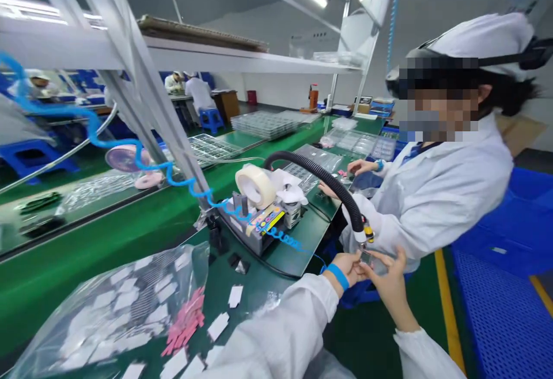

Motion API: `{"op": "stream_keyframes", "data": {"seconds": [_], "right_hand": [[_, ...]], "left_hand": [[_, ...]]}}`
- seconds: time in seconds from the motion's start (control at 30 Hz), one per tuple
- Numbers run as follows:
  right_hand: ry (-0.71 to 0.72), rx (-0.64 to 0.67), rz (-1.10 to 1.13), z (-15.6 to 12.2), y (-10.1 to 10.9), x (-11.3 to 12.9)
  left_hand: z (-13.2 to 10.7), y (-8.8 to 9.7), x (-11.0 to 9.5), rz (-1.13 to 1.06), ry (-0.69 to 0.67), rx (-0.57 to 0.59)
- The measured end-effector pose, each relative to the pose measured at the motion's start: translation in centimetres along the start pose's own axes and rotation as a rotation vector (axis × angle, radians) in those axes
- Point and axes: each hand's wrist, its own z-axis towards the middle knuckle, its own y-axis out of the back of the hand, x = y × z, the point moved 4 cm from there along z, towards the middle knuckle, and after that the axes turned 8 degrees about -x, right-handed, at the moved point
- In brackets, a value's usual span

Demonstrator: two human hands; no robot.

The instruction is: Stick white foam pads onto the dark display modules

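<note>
My left hand [349,268], with a blue band at its wrist, is closed in a pinch on a small dark flat piece [367,258]. From the other side, the thumb and a finger of my right hand [391,281] grip the same piece; its other fingers are raised. The piece is too small to name and partly covered by my fingers. Just above it hangs the metal nozzle [361,239] of a black flexible hose [330,180], which arches over from the bench. I cannot tell whether nozzle and piece touch.
A clear bag [129,304] of white pieces and pink strips [186,321] lie on the bench [259,275]. A tape roll [254,186] rests on a grey box [259,241]. A coiled blue air hose [181,183] crosses the bench. A co-worker [436,189] works at the right, near blue crates [505,264].
</note>
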Motion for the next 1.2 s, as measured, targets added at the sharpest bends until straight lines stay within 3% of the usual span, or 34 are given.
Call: {"op": "stream_keyframes", "data": {"seconds": [0.1,0.17,0.23,0.33,0.4,0.47,0.6,0.7,0.8,1.0,1.13,1.2], "right_hand": [[-0.085,0.01,0.075,0.9,-0.9,-1.1],[-0.138,-0.033,0.112,0.4,-0.7,-0.6],[-0.194,-0.103,0.152,-0.8,0.3,0.6],[-0.279,-0.122,0.244,-3.1,2.0,3.8],[-0.356,0.016,0.364,-4.1,2.3,6.6],[-0.41,0.273,0.492,-4.4,1.5,10.0],[-0.403,0.724,0.652,-4.1,-1.5,16.4],[-0.404,0.924,0.698,-4.4,-4.0,19.6],[-0.38,1.008,0.672,-5.2,-5.8,21.2],[-0.295,0.996,0.629,-6.0,-7.3,22.2],[-0.235,0.997,0.596,-6.4,-7.6,22.8],[-0.134,0.945,0.529,-6.6,-7.6,23.2]], "left_hand": [[1.2,-0.9,-0.5,-0.016,-0.047,-0.061],[0.0,-0.5,-0.5,-0.04,-0.075,-0.094],[-2.7,0.5,-0.3,-0.071,-0.098,-0.11],[-9.0,2.7,0.2,-0.132,-0.124,-0.092],[-13.6,4.3,0.3,-0.185,-0.145,-0.084],[-17.7,5.9,0.4,-0.251,-0.184,-0.097],[-22.7,8.3,0.4,-0.411,-0.308,-0.087],[-24.2,9.9,0.7,-0.535,-0.371,-0.137],[-24.9,11.4,0.8,-0.614,-0.411,-0.19],[-25.7,13.5,0.9,-0.668,-0.389,-0.284],[-26.0,13.9,0.8,-0.667,-0.38,-0.276],[-26.1,14.0,0.7,-0.68,-0.39,-0.263]]}}
